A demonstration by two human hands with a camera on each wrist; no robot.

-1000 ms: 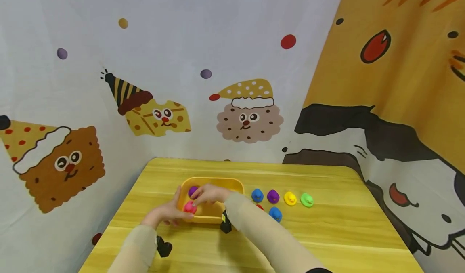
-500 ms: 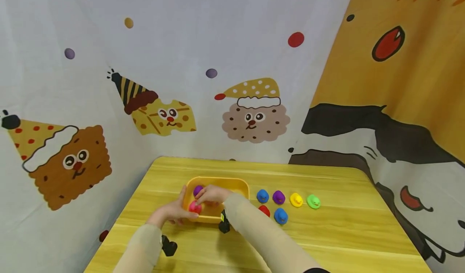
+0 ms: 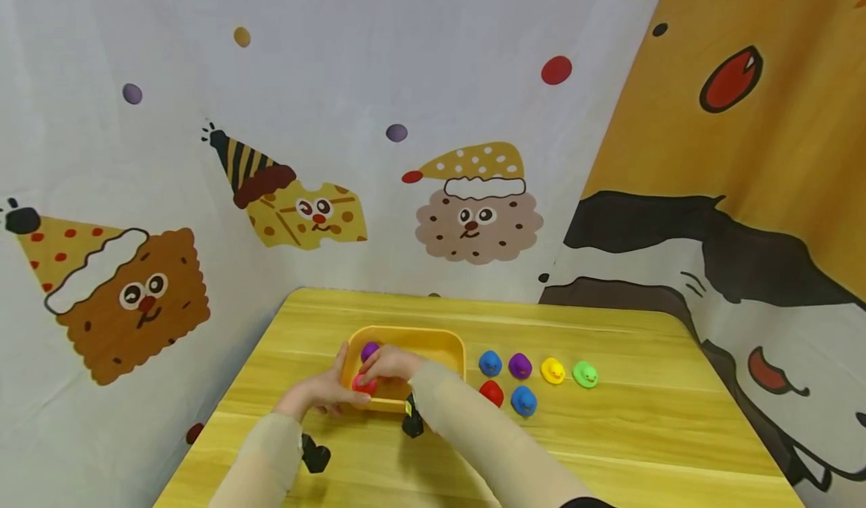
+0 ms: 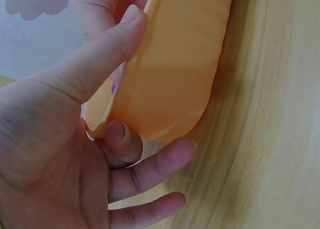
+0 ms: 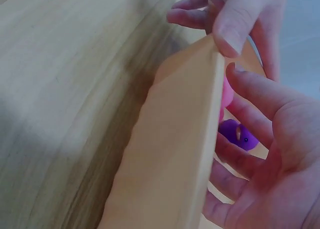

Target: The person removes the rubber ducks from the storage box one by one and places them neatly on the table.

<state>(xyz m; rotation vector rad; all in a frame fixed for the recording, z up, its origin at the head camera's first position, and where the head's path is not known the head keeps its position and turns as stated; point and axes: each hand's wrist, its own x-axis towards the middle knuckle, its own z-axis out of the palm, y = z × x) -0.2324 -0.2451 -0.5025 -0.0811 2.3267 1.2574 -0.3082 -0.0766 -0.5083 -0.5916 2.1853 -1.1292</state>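
Note:
My left hand (image 3: 323, 391) holds the near-left corner of a yellow-orange plastic bin (image 3: 440, 336). In the left wrist view its thumb lies on the rim, while the other fingers stay outside the wall. Inside the bin, my right hand (image 3: 391, 363) pinches a pink rubber duck (image 3: 363, 385) at the left end. The near wall hides much of that duck in the right wrist view. A purple rubber duck (image 5: 239, 134) sits in the bin just behind it, close to the right fingers.
Right of the bin a row of rubber ducks stands on the wooden table (image 3: 609, 433): blue (image 3: 490, 363), purple (image 3: 520, 365), yellow (image 3: 552, 371) and green (image 3: 585, 374). Nearer are a red duck (image 3: 492, 394) and another blue one. A cartoon-printed cloth hangs behind.
The head view has shifted slightly. The red duck, partly covered by the right sleeve earlier, now shows more fully. Both hands stay at the bin's left end, the right one on the pink duck.

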